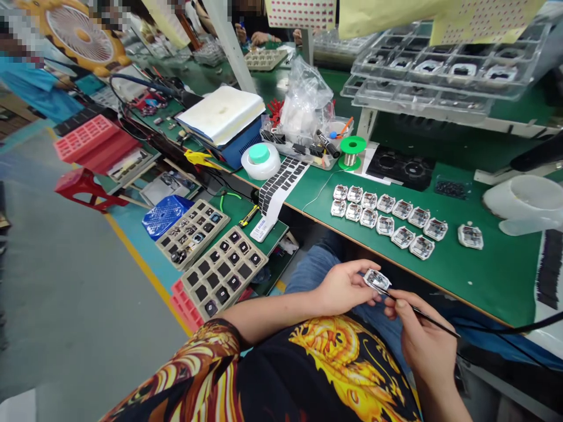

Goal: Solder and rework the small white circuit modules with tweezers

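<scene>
My left hand (347, 287) pinches a small silvery-white watch case (377, 280) by its edge, just off the bench's front edge above my lap. Small parts show inside the case. In my right hand (424, 331) is a pair of slim black tweezers (433, 322), held like a pen, with the tip at the near edge of the case. Whether the tip grips anything is too small to tell. Beyond my hands, two rows of similar watch cases (386, 225) lie on the green bench (484, 281). One more watch case (470, 235) sits apart on the right.
A green solder wire spool (352, 153), a white bottle with a green cap (260, 161) and a strip of black stickers (284, 181) are on the bench. Part trays (224, 269) stand low at left. Clear stacked trays (440, 70) sit on the shelf. Co-workers are at the back.
</scene>
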A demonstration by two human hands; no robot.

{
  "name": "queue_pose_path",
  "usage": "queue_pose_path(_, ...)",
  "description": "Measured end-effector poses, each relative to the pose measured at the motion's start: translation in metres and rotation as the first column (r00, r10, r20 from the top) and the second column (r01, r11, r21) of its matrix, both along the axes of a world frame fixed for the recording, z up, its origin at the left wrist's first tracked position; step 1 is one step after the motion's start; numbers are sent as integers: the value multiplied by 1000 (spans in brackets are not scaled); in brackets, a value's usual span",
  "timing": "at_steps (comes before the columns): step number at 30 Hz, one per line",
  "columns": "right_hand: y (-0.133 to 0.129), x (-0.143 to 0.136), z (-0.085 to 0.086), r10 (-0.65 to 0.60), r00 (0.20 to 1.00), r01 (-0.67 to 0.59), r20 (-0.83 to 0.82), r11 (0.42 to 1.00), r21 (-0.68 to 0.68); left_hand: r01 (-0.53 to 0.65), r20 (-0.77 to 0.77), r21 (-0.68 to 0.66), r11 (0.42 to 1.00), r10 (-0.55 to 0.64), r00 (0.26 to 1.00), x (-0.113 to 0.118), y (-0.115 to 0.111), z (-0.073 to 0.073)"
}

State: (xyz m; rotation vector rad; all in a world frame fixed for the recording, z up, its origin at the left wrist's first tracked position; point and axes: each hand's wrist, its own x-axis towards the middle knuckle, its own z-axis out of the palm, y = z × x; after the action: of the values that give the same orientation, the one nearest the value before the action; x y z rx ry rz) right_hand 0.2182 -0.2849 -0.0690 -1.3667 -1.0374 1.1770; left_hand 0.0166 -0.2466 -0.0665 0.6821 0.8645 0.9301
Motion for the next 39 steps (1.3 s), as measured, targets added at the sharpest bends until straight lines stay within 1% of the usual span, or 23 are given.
queue_pose_path(3, 1, 3, -3, -7, 999, 6, -40, 999, -36, 5, 7, 17, 1000, -5, 1000, 0, 0, -2)
queue_pose_path(6, 4, 3, -1, -11, 998, 7, -64, 999, -53, 8, 18, 28, 1000, -8, 1000, -1, 0, -2)
queue_pose_path(12, 7, 2, 5, -50, 999, 50, 5, 998, -48, -5, 15, 64, 998, 4, 1000, 0, 0, 1)
queue_pose_path(15, 7, 2, 5, -40, 999, 40, 1, 998, -53, -6, -1, 82, 997, 6, 1000, 1, 0, 1)
queue_pose_path(20, 5, -2, 4, -43, 998, 40, -50, 997, -66, -14, -53, 101, 995, 19, 998, 1, -2, -1)
queue_pose_path(24, 5, -8, 6, -53, 992, 45, -111, 997, -70, -11, -46, 82, 997, 15, 999, 1, -3, -3)
queue_pose_path(28, 6, -12, 9, -69, 986, 57, -155, 995, -80, -1, -40, 42, 999, 2, 999, 0, -2, 0)
queue_pose_path(32, 4, -14, 10, -81, 983, 71, -162, 996, -62, -5, -3, 14, 1000, 5, 1000, -1, -1, 5)
queue_pose_path(37, 3, -16, 11, -36, 986, 29, -165, 999, -42, 0, 20, -15, 1000, 0, 1000, -3, 0, 10)
queue_pose_path(39, 3, -16, 10, -21, 990, 19, -139, 1000, -18, 3, 22, -11, 1000, -2, 1000, -4, -1, 11)
